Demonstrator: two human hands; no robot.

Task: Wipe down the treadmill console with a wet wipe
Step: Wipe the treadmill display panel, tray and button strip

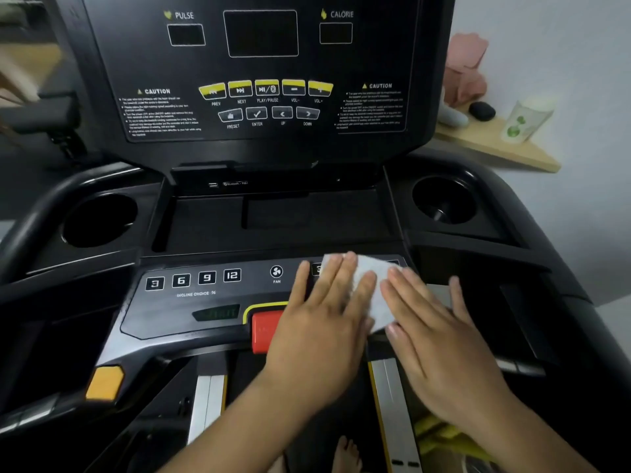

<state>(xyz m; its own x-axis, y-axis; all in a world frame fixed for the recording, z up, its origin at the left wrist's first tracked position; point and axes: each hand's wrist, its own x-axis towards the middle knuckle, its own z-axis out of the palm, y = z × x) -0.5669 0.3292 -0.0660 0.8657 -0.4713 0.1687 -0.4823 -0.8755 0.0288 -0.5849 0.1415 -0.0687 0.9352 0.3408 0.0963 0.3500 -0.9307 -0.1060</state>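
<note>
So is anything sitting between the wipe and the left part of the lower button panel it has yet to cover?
Nothing loose visible. The white wet wipe lies flat under both hands' fingers; leftward the dark lower button panel is bare, with only the raised red stop button below the left hand.

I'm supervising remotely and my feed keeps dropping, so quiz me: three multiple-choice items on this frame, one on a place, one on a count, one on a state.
1. Where is the wet wipe?
A. in the left cup holder
B. on the lower button panel, right of the FAN button
C. on the PULSE window

2. How many incline number buttons show left of FAN?
A. two
B. four
C. six

3. How are the hands?
A. both flat on the wipe
B. one lifted away
C. both gripping the handrail

Answers:
1 B: it lies beside FAN.
2 B: 3, 6, 9, 12.
3 A: left hand and right hand press it, fingers extended.
</note>
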